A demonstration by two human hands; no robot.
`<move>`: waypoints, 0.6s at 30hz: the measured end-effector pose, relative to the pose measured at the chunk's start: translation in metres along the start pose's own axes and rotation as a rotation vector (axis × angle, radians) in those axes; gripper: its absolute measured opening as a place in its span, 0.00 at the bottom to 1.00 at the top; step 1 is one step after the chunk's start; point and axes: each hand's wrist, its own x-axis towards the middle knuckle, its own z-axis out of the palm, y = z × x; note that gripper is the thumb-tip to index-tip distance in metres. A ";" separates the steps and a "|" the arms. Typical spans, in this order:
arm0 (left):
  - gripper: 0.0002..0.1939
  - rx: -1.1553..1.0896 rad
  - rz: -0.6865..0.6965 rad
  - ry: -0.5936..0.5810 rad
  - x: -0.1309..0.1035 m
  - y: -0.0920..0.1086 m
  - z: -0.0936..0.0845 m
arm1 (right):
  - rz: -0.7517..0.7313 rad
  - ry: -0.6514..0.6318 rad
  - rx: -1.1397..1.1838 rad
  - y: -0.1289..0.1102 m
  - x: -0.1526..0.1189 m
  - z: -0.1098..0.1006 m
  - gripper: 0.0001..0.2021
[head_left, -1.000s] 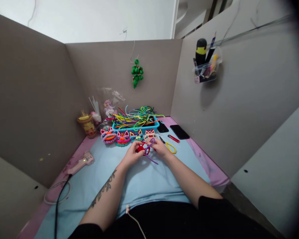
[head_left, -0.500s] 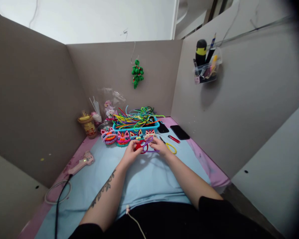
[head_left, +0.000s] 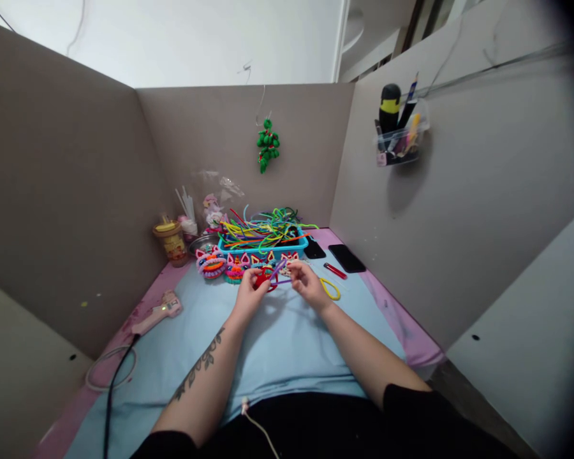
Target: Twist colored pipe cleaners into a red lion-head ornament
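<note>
My left hand (head_left: 252,288) pinches a red fuzzy-stem piece (head_left: 264,278) over the blue cloth. A purple stem (head_left: 280,268) crosses the red piece and reaches toward my right hand (head_left: 307,284), whose thumb and fingers close near its end; whether they grip it is too small to tell. Just behind my hands stand several colourful animal-face figures, among them a pink and orange one (head_left: 237,268). Behind these sits a blue basket (head_left: 268,252) heaped with multicoloured stems. A yellow loop (head_left: 330,289) lies right of my right hand.
A pink glue gun (head_left: 159,313) with a black cord rests at the left. Further back are a lidded cup (head_left: 172,243) and a metal bowl (head_left: 203,245). Two phones, one (head_left: 346,258) by the right panel, and a red tool (head_left: 335,271) lie at the right.
My right hand has opened a little and drawn slightly away from the red piece. The purple loop between my hands looks narrower. The camera view has shifted slightly.
</note>
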 end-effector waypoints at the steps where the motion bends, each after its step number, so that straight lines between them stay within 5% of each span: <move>1: 0.20 0.020 0.010 0.010 0.000 -0.001 0.000 | 0.002 -0.043 -0.030 -0.003 -0.001 0.004 0.20; 6: 0.18 0.109 0.055 0.050 0.002 -0.007 -0.003 | 0.107 -0.073 0.034 -0.006 0.000 0.016 0.09; 12: 0.20 0.095 0.048 0.288 0.012 -0.016 -0.016 | 0.181 -0.012 0.505 0.002 0.007 -0.016 0.16; 18: 0.21 0.051 -0.008 0.141 0.008 -0.012 -0.011 | 0.260 -0.005 0.548 0.000 0.009 -0.026 0.35</move>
